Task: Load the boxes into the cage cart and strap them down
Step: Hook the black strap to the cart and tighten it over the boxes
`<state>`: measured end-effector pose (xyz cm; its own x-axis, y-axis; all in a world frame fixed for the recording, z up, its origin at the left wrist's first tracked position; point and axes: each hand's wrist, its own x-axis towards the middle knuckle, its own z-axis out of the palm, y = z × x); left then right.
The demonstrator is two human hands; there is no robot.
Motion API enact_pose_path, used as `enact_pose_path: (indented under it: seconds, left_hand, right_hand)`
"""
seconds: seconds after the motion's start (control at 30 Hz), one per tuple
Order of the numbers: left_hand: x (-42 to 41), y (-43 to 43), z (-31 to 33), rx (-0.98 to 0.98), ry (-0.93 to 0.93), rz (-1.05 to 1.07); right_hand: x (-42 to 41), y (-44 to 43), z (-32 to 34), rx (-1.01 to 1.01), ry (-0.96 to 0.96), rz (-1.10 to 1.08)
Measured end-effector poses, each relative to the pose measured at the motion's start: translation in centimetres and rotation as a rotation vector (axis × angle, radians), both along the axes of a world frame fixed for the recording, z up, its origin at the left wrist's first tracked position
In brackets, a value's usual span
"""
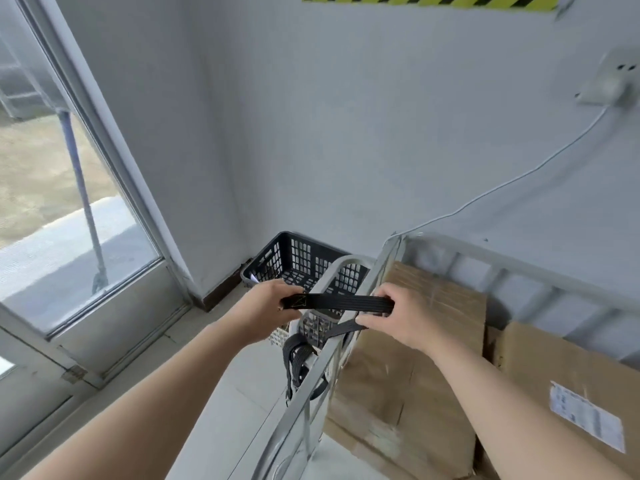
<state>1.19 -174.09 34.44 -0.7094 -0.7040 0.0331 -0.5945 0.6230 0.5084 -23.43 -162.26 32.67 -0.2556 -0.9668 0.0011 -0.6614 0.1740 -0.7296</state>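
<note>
Both hands hold a black strap [341, 302] stretched level above the near-left corner of the cage cart [298, 407], over its grey side rail. The left hand [266, 308] grips the strap's stitched end with fingers curled round it, outside the cart; the right hand [403, 315] pinches the other part, fingers curled over the top and thumb beneath, just inside the rail. More of the strap hangs in loose loops [301, 358] against the rail below the hands. Inside the cart lie two cardboard boxes: a brown box [415, 375] against the left rail, and a second box [571, 375] just beside it to the right, bearing a white label [585, 415] on its top. Beyond the cart's left corner a black plastic basket [298, 258] stands on the floor in the corner of the room; something small and white shows at its left edge, too small to identify. A white cable [502, 188] runs down the wall from a socket [616, 81] to the cart's far rail.
</note>
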Motion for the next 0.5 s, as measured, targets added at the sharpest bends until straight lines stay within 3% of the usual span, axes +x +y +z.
enact_pose_path:
  seconds: [0.5]
  left_hand:
    - [-11.1, 6.6, -4.3, 0.058, 0.161, -0.159]
  right_hand:
    - [-8.4, 11.4, 4.6, 0.029, 0.285, -0.278]
